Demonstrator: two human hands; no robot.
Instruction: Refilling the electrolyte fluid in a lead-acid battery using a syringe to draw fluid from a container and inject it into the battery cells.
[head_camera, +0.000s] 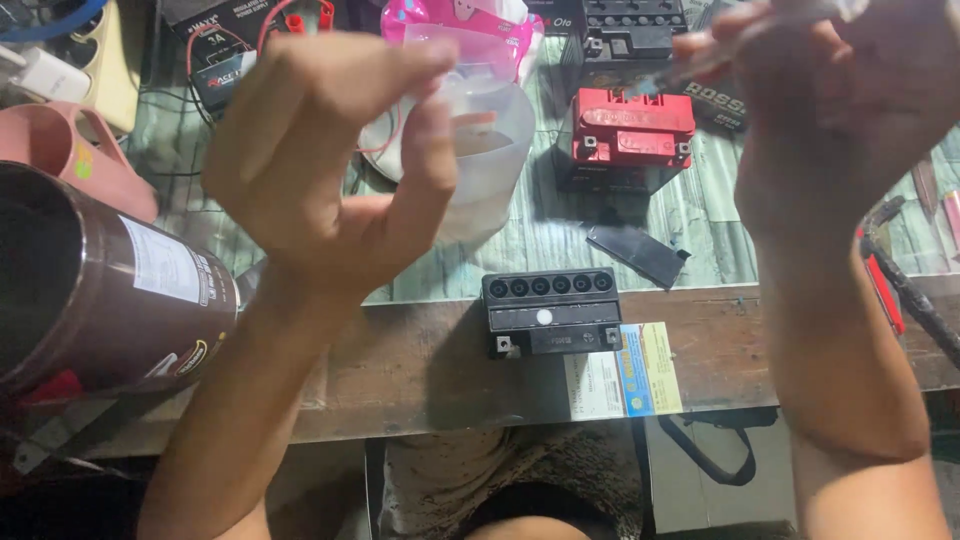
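Both hands are up near the camera, the left hand (330, 150) pinching a clear plastic bit, the right hand (840, 110) closed on a thin blurry tool. The black battery (551, 312) sits at the workbench's (420, 360) front edge with its fill holes open, so I'd guess filling prep; next needs steady aim at those holes

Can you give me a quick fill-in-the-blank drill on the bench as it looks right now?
1. The small black battery near the bench edge shows a row of ___ open filler holes.
2. The battery behind it has a ___ top.
3. The left hand pinches the rim of a translucent ___ container.
4. The right hand is raised ___ the bench.

Missing words: six; red; plastic; above
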